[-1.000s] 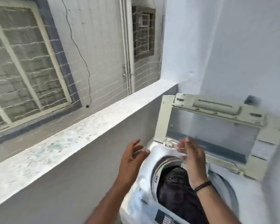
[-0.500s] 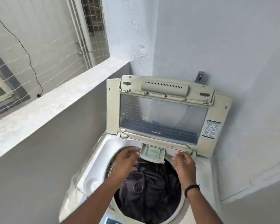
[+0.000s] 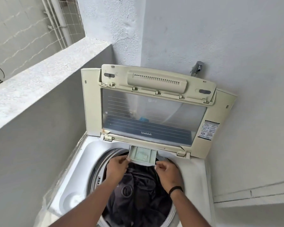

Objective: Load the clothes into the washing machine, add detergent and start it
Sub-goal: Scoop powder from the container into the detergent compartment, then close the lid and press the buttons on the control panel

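Observation:
The white top-loading washing machine [image 3: 75, 182] stands in a corner, its cream lid [image 3: 151, 108] raised upright against the wall. Dark clothes [image 3: 138, 195] fill the drum. A small pale-green detergent drawer [image 3: 142, 155] juts out over the back rim of the drum. My left hand [image 3: 116, 167] pinches the drawer's left front corner. My right hand [image 3: 168, 173], a black band on its wrist, pinches the right front corner. Both forearms reach over the drum.
A grey parapet wall with a speckled ledge [image 3: 39, 79] runs along the left of the machine. White walls close in behind and on the right, with a metal tap [image 3: 197, 67] above the lid. Netting and pipes [image 3: 61, 22] lie beyond the ledge.
The view swung from the ledge to the machine. My hands came down from the lid hinge to the drawer's front corners, and the drawer now stands further out over the drum.

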Tool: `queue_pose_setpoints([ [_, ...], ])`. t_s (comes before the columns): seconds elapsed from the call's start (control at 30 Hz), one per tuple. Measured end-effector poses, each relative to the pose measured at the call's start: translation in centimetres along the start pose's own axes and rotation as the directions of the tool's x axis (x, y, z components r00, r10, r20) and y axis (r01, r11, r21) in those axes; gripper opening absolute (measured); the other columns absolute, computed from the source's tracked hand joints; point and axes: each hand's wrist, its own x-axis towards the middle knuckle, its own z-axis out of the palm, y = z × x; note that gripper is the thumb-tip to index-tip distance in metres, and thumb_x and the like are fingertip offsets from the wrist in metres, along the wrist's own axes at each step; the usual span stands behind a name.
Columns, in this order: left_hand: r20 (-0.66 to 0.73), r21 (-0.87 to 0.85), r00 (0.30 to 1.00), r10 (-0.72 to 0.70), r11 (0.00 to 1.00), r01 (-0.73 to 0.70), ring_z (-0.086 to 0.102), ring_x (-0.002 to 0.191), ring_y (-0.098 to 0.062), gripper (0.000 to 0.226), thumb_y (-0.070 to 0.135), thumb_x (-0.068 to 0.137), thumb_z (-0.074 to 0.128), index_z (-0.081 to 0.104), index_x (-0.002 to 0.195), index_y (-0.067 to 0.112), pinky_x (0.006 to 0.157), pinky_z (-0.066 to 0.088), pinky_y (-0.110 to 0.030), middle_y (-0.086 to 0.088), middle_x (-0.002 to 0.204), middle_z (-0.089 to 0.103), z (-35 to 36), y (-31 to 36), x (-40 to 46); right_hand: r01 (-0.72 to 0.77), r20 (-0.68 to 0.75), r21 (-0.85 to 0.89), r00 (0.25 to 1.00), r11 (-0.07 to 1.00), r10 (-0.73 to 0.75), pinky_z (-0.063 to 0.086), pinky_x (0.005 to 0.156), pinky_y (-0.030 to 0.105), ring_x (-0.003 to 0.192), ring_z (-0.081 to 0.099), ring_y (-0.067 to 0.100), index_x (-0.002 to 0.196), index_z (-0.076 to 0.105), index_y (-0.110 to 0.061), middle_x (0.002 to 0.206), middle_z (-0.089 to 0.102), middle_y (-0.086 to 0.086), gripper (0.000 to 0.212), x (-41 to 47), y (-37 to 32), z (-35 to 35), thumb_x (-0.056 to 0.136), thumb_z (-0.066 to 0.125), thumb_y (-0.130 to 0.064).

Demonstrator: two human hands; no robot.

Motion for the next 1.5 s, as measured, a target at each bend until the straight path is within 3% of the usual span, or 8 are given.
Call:
queue_pose_setpoints([
  [0.2,-0.006,-0.025,1.0,0.004,1.0,-0.004,0.05,0.047,-0.002,0.015,0.018,0.088,0.076,0.079,0.103,0.018,0.044,0.036,-0.011,0.004,0.065,0.071,-0.1,-1.0,1.1,0.052,-0.108,-0.064,0.992,0.997,-0.059,0.043,0.067,-0.001,0.079,0.066,-0.002,0.091,0.079,-0.016,0.081,0.071,-0.012,0.011,1.2,1.3,1.8,0.084,0.077,-0.008],
  [0.3,-0.031,-0.016,0.999,0.025,1.0,-0.025,0.054,0.05,0.004,0.016,0.021,0.086,0.078,0.081,0.102,0.019,0.052,0.04,-0.009,0.001,0.081,0.078,0.1,-1.2,1.5,0.091,-0.127,-0.085,0.987,0.992,-0.101,0.043,0.07,0.0,0.079,0.065,-0.005,0.093,0.079,-0.016,0.084,0.071,-0.012,0.011,1.4,1.7,1.9,0.086,0.075,-0.009],
  [0.43,-0.058,-0.082,0.998,0.011,0.997,-0.015,0.057,0.055,-0.007,0.007,0.027,0.086,0.078,0.081,0.092,0.025,0.063,0.049,-0.028,0.004,0.063,0.073,0.8,-0.7,2.0,0.094,-0.174,-0.052,0.979,0.994,-0.102,0.043,0.068,0.0,0.076,0.064,-0.006,0.092,0.077,-0.013,0.083,0.071,-0.007,0.009,2.0,0.9,1.9,0.087,0.073,-0.006],
  [0.5,-0.071,-0.126,0.997,0.008,0.992,-0.017,0.055,0.05,-0.003,0.008,0.027,0.086,0.079,0.081,0.092,0.022,0.062,0.049,-0.027,0.008,0.058,0.07,1.2,-0.3,2.5,0.099,-0.204,-0.043,0.973,0.994,-0.106,0.043,0.066,0.0,0.074,0.064,-0.004,0.088,0.076,-0.013,0.079,0.07,-0.008,0.008,2.5,0.1,1.8,0.086,0.073,-0.005],
  [0.67,-0.026,-0.326,0.998,-0.063,0.944,0.052,0.076,0.075,-0.014,0.01,0.022,0.086,0.079,0.08,0.089,0.013,0.08,0.059,-0.031,-0.003,0.077,0.078,1.7,0.8,3.9,0.13,-0.273,-0.05,0.952,0.99,-0.139,0.045,0.064,0.003,0.071,0.064,0.002,0.078,0.068,-0.017,0.074,0.067,-0.009,0.017,3.8,-1.1,2.0,0.084,0.074,-0.002],
  [1.0,-0.003,-0.506,0.987,-0.158,0.852,0.135,0.077,0.083,-0.025,0.02,0.02,0.082,0.083,0.077,0.087,0.002,0.081,0.061,-0.036,-0.015,0.083,0.077,2.6,0.6,4.5,0.094,-0.392,-0.011,0.915,0.996,-0.091,0.055,0.065,0.031,0.068,0.065,0.014,0.077,0.067,-0.013,0.072,0.068,-0.003,0.012,4.4,-0.5,3.3,0.086,0.075,-0.013],
  [1.33,-0.004,-0.475,0.99,-0.144,0.871,0.124,0.077,0.083,-0.025,0.021,0.022,0.084,0.081,0.073,0.081,0.003,0.083,0.061,-0.039,-0.014,0.083,0.077,2.7,0.8,4.6,-0.001,-0.398,0.033,0.917,0.999,0.014,0.039,0.055,0.012,0.062,0.059,0.004,0.074,0.064,-0.011,0.067,0.064,-0.01,0.021,4.3,-1.1,3.1,0.087,0.076,-0.022],
  [1.5,0.044,-0.363,0.995,-0.094,0.926,0.103,0.076,0.083,-0.026,0.023,0.026,0.086,0.079,0.073,0.083,0.005,0.083,0.061,-0.043,-0.011,0.078,0.077,1.6,1.4,4.0,-0.057,-0.324,0.035,0.944,0.998,0.065,0.044,0.059,0.021,0.066,0.063,0.008,0.073,0.065,-0.018,0.069,0.066,-0.01,0.024,3.7,-1.2,1.9,0.088,0.072,-0.035],
])
